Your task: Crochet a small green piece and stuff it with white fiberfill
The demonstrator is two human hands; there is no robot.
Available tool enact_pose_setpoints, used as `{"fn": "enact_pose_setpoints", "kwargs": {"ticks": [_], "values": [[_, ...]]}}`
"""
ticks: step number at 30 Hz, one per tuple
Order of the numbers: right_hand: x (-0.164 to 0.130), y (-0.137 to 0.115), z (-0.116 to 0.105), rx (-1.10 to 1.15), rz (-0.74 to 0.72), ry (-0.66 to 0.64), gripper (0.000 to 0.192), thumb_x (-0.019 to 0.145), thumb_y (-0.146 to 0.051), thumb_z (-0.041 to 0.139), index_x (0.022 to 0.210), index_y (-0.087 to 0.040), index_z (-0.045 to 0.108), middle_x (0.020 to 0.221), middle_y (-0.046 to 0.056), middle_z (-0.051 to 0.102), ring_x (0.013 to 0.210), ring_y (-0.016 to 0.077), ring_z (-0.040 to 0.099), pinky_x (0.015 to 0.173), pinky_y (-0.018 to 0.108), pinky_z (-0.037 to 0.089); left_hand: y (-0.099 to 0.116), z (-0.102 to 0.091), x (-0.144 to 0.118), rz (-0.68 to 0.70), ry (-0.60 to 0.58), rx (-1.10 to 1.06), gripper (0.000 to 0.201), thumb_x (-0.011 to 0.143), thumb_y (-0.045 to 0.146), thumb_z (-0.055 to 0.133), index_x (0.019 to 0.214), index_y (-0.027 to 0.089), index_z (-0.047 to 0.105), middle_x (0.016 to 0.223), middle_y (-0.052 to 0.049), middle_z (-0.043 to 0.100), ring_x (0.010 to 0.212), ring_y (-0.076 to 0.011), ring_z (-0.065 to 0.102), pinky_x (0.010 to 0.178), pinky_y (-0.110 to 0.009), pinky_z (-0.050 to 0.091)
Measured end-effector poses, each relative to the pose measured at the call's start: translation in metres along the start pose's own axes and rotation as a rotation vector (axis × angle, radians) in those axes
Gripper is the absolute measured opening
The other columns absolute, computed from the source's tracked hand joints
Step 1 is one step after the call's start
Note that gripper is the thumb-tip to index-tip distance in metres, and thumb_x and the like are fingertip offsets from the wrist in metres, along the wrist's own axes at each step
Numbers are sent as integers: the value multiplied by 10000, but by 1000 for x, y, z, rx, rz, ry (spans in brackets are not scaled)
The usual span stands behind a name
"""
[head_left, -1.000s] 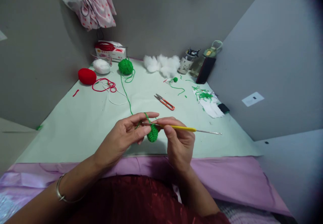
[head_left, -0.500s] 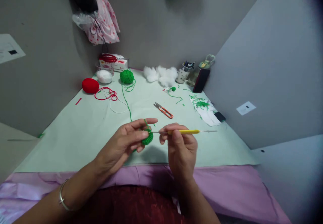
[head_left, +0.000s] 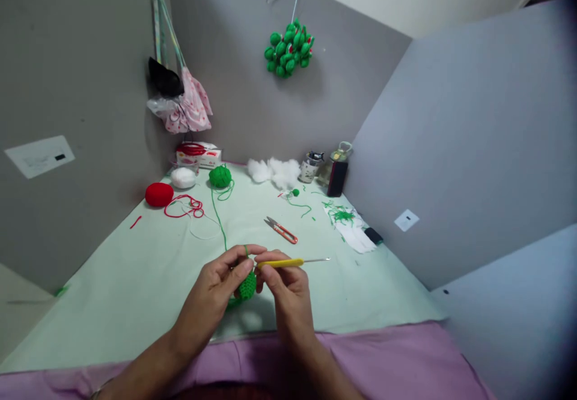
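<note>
Grey-walled corner, pale green table [head_left: 135, 280]: left hand [head_left: 216, 295] pinching a green crochet piece [head_left: 247, 286] above the near edge, right hand [head_left: 283, 286] closed on a yellow hook [head_left: 282, 263]; risk: taut yarn [head_left: 219, 219] from the ball [head_left: 220, 176] slipping a loop.

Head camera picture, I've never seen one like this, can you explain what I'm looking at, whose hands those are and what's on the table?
The camera sits on a person's head, looking down at their own two hands. The left hand pinches a small green crochet piece; the right hand holds a yellow-handled crochet hook against it. Green yarn runs back to a green yarn ball. On the pale green table also lie a red yarn ball, orange snips, white stuffing and green yarn scraps. A cluster of green crocheted pieces hangs on the wall.
</note>
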State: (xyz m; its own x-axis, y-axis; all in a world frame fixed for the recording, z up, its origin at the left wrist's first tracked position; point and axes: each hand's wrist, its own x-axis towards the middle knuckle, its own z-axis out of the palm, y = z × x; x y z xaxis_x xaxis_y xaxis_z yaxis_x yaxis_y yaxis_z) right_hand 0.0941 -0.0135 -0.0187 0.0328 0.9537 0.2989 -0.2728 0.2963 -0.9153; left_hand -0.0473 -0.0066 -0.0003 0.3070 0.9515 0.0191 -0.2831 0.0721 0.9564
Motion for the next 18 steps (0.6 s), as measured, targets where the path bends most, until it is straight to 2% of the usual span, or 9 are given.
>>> {"fn": "enact_pose_setpoints", "kwargs": {"ticks": [2, 4, 6, 8, 10, 11, 12, 15, 18], "values": [[3, -2, 1, 16, 23, 3, 250, 874, -441, 784, 1009, -231, 770, 875, 9, 700, 621, 105, 574, 614, 261, 526, 7, 0, 5, -15, 13, -41, 317, 950, 405, 709, 1213, 237, 765, 876, -16, 740, 760, -164, 626, 770, -284, 502], [10, -9, 0, -10, 24, -13, 313, 862, -476, 788, 1048, -228, 736, 844, 0, 704, 605, 108, 582, 605, 262, 524, 26, -5, 16, -15, 43, -82, 312, 937, 386, 719, 1195, 218, 774, 779, 2, 698, 705, -147, 607, 720, -261, 499], [21, -18, -2, -97, 9, -91, 311, 872, -506, 764, 951, -208, 720, 763, -8, 688, 599, 117, 593, 607, 266, 517, 56, -12, 30, 103, 105, -86, 232, 888, 311, 768, 1086, 196, 810, 758, 13, 676, 664, -106, 555, 637, -200, 456], [36, -29, -4, -241, -15, -194, 378, 918, -510, 703, 721, -190, 663, 663, -7, 643, 604, 121, 584, 621, 267, 497, 91, -17, 42, 302, 175, -107, 170, 883, 232, 756, 1036, 192, 819, 840, 1, 705, 709, -91, 562, 654, -169, 460], [54, -35, -6, -369, -82, -202, 464, 977, -483, 621, 615, -195, 586, 617, -9, 593, 615, 118, 551, 636, 266, 469, 117, -19, 51, 454, 212, -132, 145, 903, 196, 728, 1015, 189, 819, 836, 5, 705, 684, -76, 549, 613, -149, 435], [64, -36, -7, -405, -115, -189, 450, 996, -463, 591, 632, -197, 584, 632, -10, 586, 632, 119, 542, 651, 269, 469, 124, -18, 54, 450, 180, -123, 158, 936, 206, 707, 1052, 190, 814, 839, 8, 697, 696, -76, 552, 625, -146, 439], [74, -35, -8, -407, -134, -187, 399, 997, -445, 586, 684, -197, 604, 666, -9, 593, 646, 120, 545, 657, 271, 474, 125, -16, 56, 483, 173, -126, 156, 932, 205, 709, 1042, 183, 817, 802, 11, 679, 667, -71, 536, 597, -137, 428], [102, -22, -10, -362, -117, -251, 212, 926, -402, 659, 995, -202, 666, 884, 9, 678, 668, 117, 601, 642, 272, 508, 101, -13, 67, 282, -6, -143, 156, 903, 232, 753, 1033, 172, 815, 826, -9, 705, 685, -92, 571, 635, -173, 480], [120, 0, -13, -267, 11, -349, 405, 866, -309, 688, 1256, -239, 603, 895, -18, 678, 691, 125, 623, 640, 263, 520, 60, -20, 87, 36, -169, -243, 207, 890, 250, 766, 1076, 165, 801, 855, -39, 719, 721, -142, 628, 684, -249, 537]]}}
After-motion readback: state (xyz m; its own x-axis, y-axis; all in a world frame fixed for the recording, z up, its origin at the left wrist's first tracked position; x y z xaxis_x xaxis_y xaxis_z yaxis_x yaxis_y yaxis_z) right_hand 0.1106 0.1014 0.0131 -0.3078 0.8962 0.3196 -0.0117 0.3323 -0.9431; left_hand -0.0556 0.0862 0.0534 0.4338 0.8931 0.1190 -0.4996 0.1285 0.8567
